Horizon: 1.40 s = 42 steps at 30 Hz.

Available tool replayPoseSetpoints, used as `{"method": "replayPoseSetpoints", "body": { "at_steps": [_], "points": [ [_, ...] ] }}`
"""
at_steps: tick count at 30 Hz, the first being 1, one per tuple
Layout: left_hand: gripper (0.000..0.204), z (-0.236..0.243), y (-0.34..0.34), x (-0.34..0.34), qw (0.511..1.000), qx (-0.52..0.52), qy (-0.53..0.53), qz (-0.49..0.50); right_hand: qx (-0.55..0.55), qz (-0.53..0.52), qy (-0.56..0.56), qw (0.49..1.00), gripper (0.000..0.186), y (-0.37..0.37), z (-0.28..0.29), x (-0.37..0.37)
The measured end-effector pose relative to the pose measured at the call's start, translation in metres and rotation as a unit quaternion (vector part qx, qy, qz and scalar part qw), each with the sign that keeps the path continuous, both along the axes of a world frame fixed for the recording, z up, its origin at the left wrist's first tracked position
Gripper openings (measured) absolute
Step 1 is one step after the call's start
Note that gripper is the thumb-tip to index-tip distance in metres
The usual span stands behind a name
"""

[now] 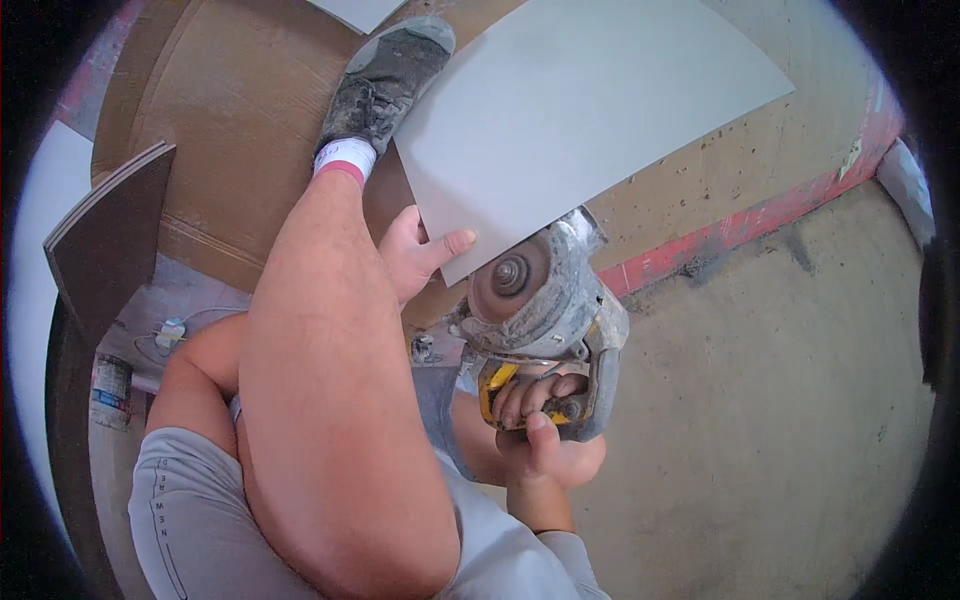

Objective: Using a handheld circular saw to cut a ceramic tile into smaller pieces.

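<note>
A white board (585, 110) lies at a slant across the upper middle, by my outstretched leg and shoe. My left hand (425, 250) grips its lower left corner, thumb on top, other fingers partly hidden underneath. My right hand (535, 415) is closed round the yellow-and-black handle of a dusty circular saw (570, 290), below that corner. The saw's round disc and hub face up beside the board's lower edge; whether they touch it I cannot tell.
Brown cardboard (200, 120) lies beneath my foot. Dark stacked panels (105, 235) lean at the left, with a small can (110, 390) below them and a cable nearby. A red-marked edge (740, 225) borders the concrete floor (760, 420) at the right.
</note>
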<state>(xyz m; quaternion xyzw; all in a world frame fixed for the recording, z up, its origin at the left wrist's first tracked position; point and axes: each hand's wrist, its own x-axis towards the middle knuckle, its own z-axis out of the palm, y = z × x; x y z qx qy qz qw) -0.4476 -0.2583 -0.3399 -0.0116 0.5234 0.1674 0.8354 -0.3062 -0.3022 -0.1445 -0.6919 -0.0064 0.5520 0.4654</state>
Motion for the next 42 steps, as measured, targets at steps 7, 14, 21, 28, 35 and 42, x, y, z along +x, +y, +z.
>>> {"method": "replayPoseSetpoints", "body": {
  "at_steps": [7, 14, 21, 28, 35, 42],
  "points": [
    [0.054, -0.004, -0.005, 0.000, 1.000, 0.008, -0.011, 0.008, 0.017, 0.011, -0.014, 1.000, 0.040, -0.011, -0.007, -0.002],
    [0.056, 0.004, 0.002, 0.003, 0.999, -0.025, 0.020, 0.005, -0.004, 0.005, 0.005, 1.000, 0.042, -0.011, 0.000, -0.001],
    [0.055, 0.004, 0.004, -0.001, 1.000, -0.007, 0.019, -0.002, -0.031, 0.018, -0.013, 0.999, 0.045, -0.001, 0.005, -0.008],
    [0.054, -0.005, -0.003, -0.016, 1.000, 0.017, 0.023, 0.005, -0.015, 0.015, 0.004, 1.000, 0.043, -0.020, -0.006, -0.021],
    [0.056, -0.017, -0.011, -0.027, 1.000, 0.012, 0.009, -0.003, -0.021, -0.012, 0.013, 1.000, 0.044, -0.033, -0.020, -0.033],
    [0.061, -0.023, -0.014, -0.022, 1.000, -0.014, 0.020, -0.006, -0.038, -0.007, -0.001, 0.999, 0.044, -0.012, -0.018, -0.035]
  ]
}}
